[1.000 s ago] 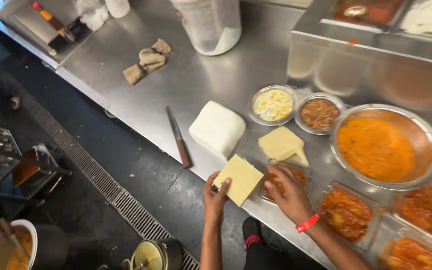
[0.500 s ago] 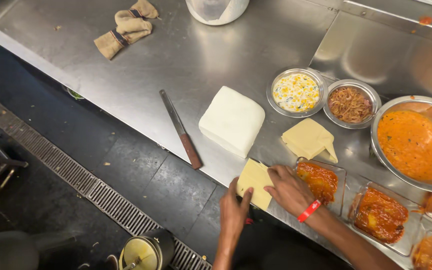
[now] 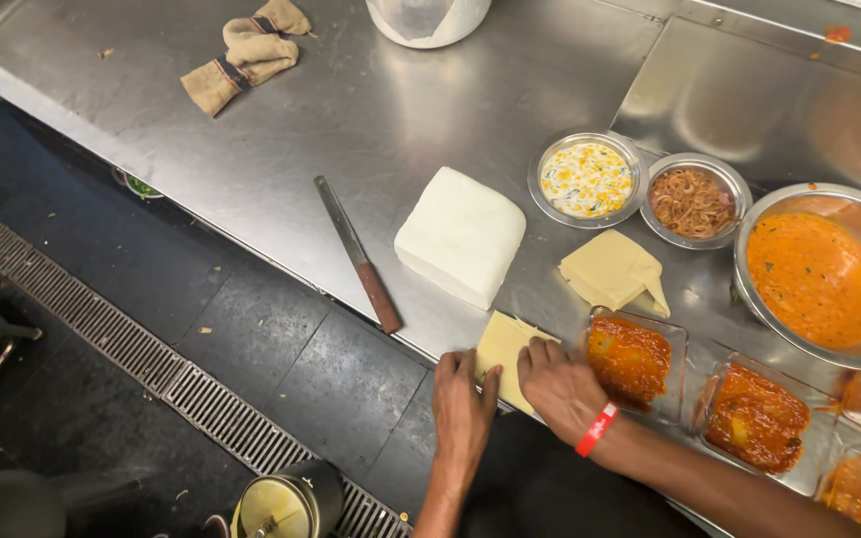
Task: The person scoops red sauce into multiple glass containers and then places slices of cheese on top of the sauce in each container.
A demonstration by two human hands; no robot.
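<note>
Now both on yellow cheese slice (image 3: 503,351) at counter (image 3: 281,130) edge. L hand (image 3: 462,403) & R hand (image 3: 560,387) flat, fingers pressing it, not gripping. Knife (image 3: 359,255) nearby.

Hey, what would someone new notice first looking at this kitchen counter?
Both hands, left hand and right hand, press a pale yellow slice at the steel counter's near edge. Behind it sits a big white block beside a knife; a bowl of orange sauce glows at right.

Brushed steel counter (image 3: 371,110), wooden-handled knife (image 3: 359,256)
</note>
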